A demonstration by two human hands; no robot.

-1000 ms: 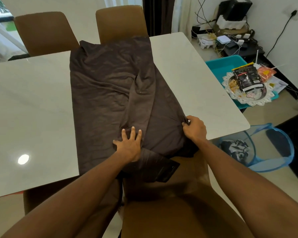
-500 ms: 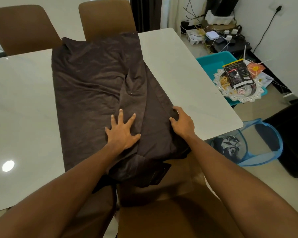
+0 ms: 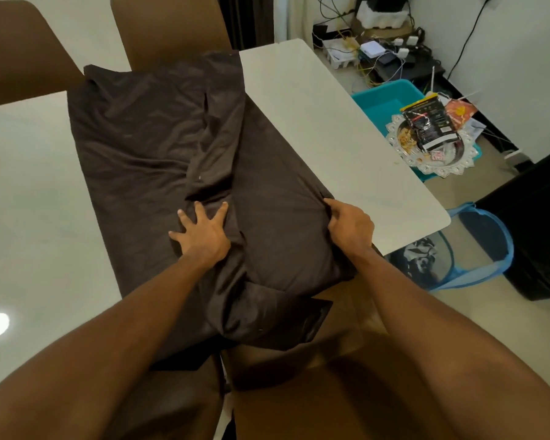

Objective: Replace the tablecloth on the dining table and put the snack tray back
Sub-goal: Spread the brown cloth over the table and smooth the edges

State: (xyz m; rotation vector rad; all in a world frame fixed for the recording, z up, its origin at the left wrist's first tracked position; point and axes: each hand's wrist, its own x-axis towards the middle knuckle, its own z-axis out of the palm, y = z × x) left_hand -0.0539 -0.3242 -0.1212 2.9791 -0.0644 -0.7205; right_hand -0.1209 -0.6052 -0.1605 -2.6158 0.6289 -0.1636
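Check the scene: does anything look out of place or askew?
The tablecloth lies bunched in a narrow folded strip across the table, its near end drooping onto a chair. The snack tray sits off the table, perched on a teal bin beside it.

the white table (image 3: 331, 131) bears a rumpled brown cloth (image 3: 140, 147), under the left hand (image 3: 204, 238), left of the right hand (image 3: 351, 228).

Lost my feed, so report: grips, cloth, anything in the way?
Left grip flat on cloth. Right grip holds cloth edge. Cloth folded, not spread. Tray aside on bin; nothing blocking.
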